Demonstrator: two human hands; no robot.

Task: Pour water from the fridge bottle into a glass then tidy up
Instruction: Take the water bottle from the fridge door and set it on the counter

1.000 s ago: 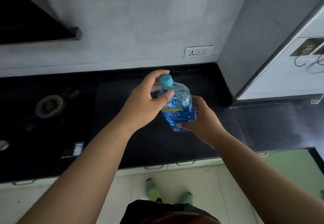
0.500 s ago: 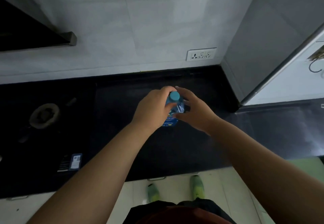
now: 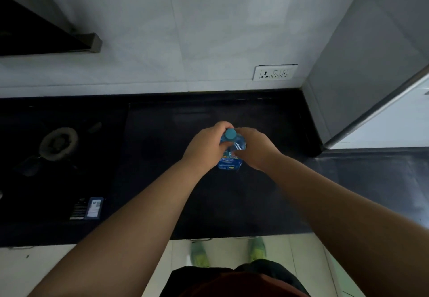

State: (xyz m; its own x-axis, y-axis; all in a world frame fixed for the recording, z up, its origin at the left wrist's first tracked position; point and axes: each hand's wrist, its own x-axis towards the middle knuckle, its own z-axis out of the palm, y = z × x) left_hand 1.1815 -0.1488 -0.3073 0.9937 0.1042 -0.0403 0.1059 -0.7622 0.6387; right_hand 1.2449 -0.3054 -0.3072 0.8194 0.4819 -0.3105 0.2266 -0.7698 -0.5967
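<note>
Bottle [image 3: 230, 162]: upright on the dark worktop [image 3: 232, 203], blue cap [image 3: 230, 134] on.
Left hand [image 3: 205, 148]: my fingers curled round its neck.
Right hand [image 3: 255, 149]: wrapped round its shoulder.

The scene is dim overall, with cool, flat daylight that seems to enter from the right, where the white surface past the grey panel [image 3: 362, 69] is brightest. The tiled wall [image 3: 185, 29] is softly lit and shows faint pale reflections. The black desk [image 3: 162, 203] swallows nearly all detail (the burner [image 3: 59, 143] is barely readable). Wide-angle distortion bends the forearms outward and slants the panel's edge. The green shoes [image 3: 199, 253] and the frame's lower edge are soft with blur; the blue bottle [image 3: 231, 155] is only moderately sharp.
</note>
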